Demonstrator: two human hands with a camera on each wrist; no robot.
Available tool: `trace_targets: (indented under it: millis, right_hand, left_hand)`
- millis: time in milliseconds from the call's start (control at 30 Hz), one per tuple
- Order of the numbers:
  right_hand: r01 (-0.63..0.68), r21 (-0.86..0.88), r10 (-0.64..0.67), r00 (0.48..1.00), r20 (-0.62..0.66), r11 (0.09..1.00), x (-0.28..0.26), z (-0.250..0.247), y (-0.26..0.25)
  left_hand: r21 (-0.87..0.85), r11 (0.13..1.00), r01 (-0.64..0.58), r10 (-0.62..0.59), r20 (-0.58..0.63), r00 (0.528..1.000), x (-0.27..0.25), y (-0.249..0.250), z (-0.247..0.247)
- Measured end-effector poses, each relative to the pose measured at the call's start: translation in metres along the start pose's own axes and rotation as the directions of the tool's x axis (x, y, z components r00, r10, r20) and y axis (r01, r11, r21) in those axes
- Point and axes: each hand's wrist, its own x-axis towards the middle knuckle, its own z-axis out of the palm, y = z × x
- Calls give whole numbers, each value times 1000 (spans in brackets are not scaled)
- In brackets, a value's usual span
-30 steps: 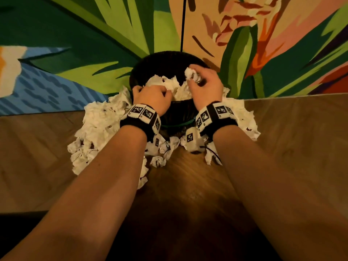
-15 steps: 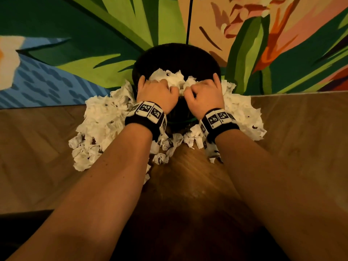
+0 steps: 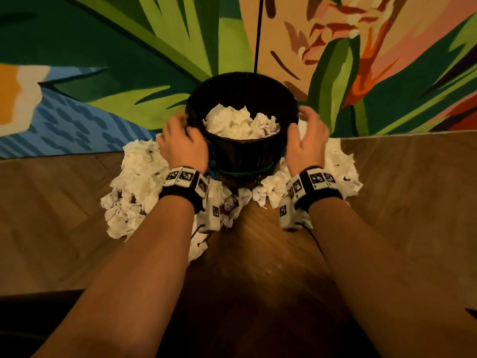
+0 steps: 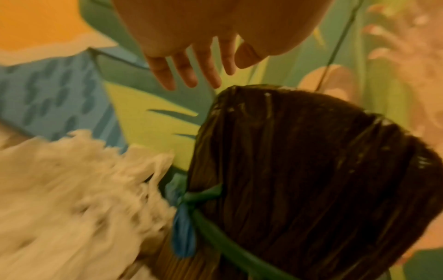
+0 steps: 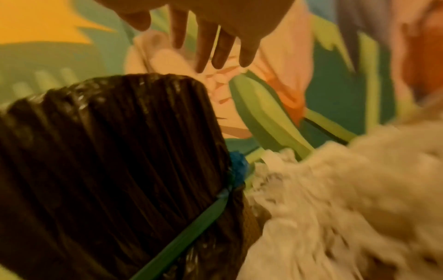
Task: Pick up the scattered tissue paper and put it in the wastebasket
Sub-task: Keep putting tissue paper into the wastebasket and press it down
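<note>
Hands [image 3: 305, 140] apart now, perhaps beside wastebasket [image 3: 247, 156]

head: from above, facing forward and down onto the wastebasket [image 3: 242, 151] — mid-range | left wrist: close along its left side | right wrist: close along its right side | shared: wastebasket, mural wall [image 3: 129, 73]

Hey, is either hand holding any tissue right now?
No: the left hand and right hand flank the wastebasket with spread, empty fingers.
</note>
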Motion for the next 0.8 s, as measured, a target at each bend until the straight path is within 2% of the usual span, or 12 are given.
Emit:
trace_targets:
  millis: [67, 133, 200, 267, 333, 400, 467, 567, 600, 667, 733, 800]
  right_hand:
    - [-223, 127, 237, 965, -110, 967, -11, -5, 13]
    - [-436, 194, 465, 875, -137, 879, -27, -8, 33]
    - [-574, 131, 588, 800, -119, 808, -49, -9, 57]
    - [-629, -7, 629, 777, -42, 777, -76, -9, 80]
    - [-621, -180, 641, 762, 89, 763, -102, -5, 98]
    - [-540, -374, 643, 723, 251, 754, -125, -1, 110]
    - [-402, -520, 631, 666, 399, 754, -143, 2, 115]
    - [-280, -578, 609, 600, 518, 767, -152, 6, 116]
    - [-263, -592, 618, 569, 543, 762, -152, 7, 115]
    - [-184, -659, 646, 501, 576, 729, -149, 11, 115]
    - [-82, -718, 658, 482, 578, 691, -146, 16, 114]
    - [-119, -720, 674, 481, 560, 684, -142, 20, 114]
  left_hand:
    - [-88, 990, 110, -110, -2, 994, -9, -21, 1]
    - [-64, 979, 191, -188, 60, 980, -27, -39, 6]
    - [25, 980, 197, -199, 159, 967, -51, -52, 13]
    - [87, 984, 158, -178, 332, 926, -78, -61, 21]
    - [157, 983, 90, -163, 552, 818, -101, -67, 29]
    - [307, 949, -71, -186, 729, 659, -119, -72, 37]
    - [440, 872, -216, -284, 813, 509, -132, -76, 40]
    - [501, 809, -309, -394, 851, 348, -144, -81, 45]
    - [512, 788, -342, -416, 852, 317, -147, -83, 47]
    - [521, 750, -408, -437, 853, 286, -150, -87, 51]
    - [514, 746, -423, -432, 857, 281, -152, -92, 55]
    - [461, 776, -430, -362, 884, 295, -154, -95, 56]
